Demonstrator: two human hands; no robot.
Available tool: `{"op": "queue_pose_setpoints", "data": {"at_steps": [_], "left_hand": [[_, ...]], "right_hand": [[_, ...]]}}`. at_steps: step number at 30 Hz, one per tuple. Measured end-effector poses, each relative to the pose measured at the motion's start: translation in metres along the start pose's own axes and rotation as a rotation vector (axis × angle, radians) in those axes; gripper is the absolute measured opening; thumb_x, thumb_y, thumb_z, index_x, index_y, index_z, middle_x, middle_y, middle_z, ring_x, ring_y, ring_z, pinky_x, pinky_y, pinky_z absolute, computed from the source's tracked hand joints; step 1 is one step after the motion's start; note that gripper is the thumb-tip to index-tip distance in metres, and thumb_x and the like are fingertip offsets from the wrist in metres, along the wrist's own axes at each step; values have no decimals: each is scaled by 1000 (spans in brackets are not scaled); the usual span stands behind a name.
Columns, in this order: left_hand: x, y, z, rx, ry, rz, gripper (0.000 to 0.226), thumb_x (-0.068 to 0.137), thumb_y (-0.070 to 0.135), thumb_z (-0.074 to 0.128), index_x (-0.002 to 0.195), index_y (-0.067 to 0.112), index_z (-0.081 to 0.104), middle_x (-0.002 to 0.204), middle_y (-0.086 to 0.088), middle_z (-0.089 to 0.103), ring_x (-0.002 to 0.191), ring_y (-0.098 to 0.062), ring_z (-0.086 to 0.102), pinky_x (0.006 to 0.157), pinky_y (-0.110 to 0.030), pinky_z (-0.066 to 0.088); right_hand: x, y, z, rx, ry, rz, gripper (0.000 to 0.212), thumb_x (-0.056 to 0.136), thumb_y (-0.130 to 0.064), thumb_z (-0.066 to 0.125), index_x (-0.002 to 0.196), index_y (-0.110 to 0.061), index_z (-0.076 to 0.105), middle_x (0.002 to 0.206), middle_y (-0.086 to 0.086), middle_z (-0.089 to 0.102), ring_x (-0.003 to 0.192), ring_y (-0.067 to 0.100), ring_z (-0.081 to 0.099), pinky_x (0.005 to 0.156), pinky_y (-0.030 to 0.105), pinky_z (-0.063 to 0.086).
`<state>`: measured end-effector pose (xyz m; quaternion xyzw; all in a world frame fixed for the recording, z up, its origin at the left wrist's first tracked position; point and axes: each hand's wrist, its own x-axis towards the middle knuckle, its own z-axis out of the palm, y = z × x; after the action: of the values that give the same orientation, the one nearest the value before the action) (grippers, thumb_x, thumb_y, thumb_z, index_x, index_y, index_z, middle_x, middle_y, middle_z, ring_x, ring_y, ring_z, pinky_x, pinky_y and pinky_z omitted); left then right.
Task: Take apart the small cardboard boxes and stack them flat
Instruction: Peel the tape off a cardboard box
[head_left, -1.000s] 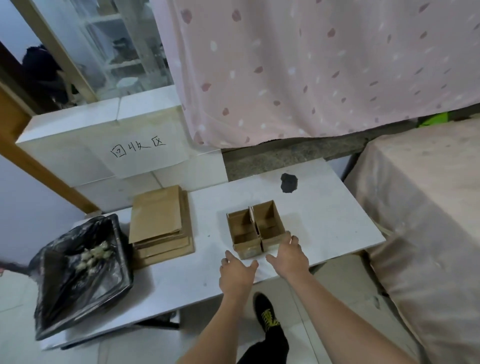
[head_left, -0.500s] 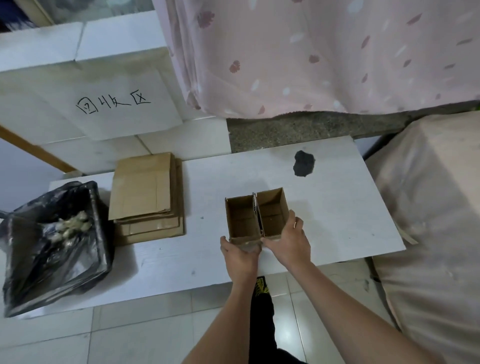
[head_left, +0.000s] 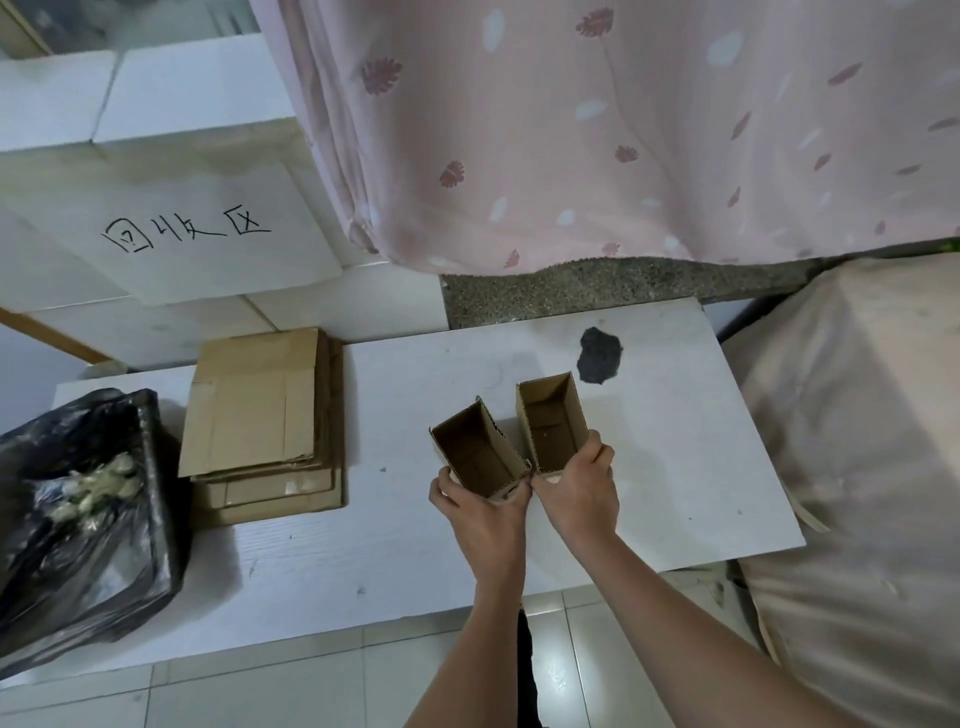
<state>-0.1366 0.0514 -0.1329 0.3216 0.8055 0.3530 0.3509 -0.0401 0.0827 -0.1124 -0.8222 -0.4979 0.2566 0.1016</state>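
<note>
Now the two boxes are pulled apart: my left hand (head_left: 480, 512) grips the left box (head_left: 475, 454), my right hand (head_left: 579, 491) grips the right box (head_left: 553, 423), at frame centre.

left grip (head_left: 480, 506) curled, right grip (head_left: 579, 491) curled

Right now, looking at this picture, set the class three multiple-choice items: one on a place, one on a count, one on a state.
1. Where does the flat cardboard stack lie?
A. left of the hands
B. right of the hands
C. on the floor

2. How many open boxes are being held?
A. one
B. two
C. four

3. How do the two boxes stand?
A. folded flat
B. taped shut
C. spread apart at the far ends

Answers:
1 A: the stack sits between the bin and the hands.
2 B: the left hand holds the left box, the right hand holds the right box.
3 C: a gap opens between them.
</note>
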Motion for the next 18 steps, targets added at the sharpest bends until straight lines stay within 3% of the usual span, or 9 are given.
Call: {"op": "queue_pose_setpoints", "data": {"at_steps": [10, 14, 18], "left_hand": [[52, 20, -3, 75, -107, 71, 110, 61, 60, 86, 146, 25, 27, 141, 6, 35, 111, -16, 58, 83, -29, 56], [78, 15, -21, 74, -169, 65, 103, 67, 47, 88, 148, 30, 27, 142, 10, 37, 118, -15, 55, 86, -27, 52], [94, 13, -33, 105, -192, 68, 106, 71, 39, 89, 154, 26, 24, 150, 4, 39, 128, -16, 50, 99, -32, 51]], "right_hand": [[36, -8, -9, -46, -9, -17, 99, 70, -52, 82, 140, -8, 27, 127, 13, 47, 109, 33, 59, 83, 40, 56], [47, -1, -21, -101, -15, -16, 87, 74, -48, 79, 135, -8, 30, 121, 12, 49, 103, 32, 58, 81, 40, 54], [58, 2, -31, -188, -13, -70, 89, 76, -46, 77, 139, -6, 27, 124, 13, 50, 104, 31, 58, 83, 38, 51]]}}
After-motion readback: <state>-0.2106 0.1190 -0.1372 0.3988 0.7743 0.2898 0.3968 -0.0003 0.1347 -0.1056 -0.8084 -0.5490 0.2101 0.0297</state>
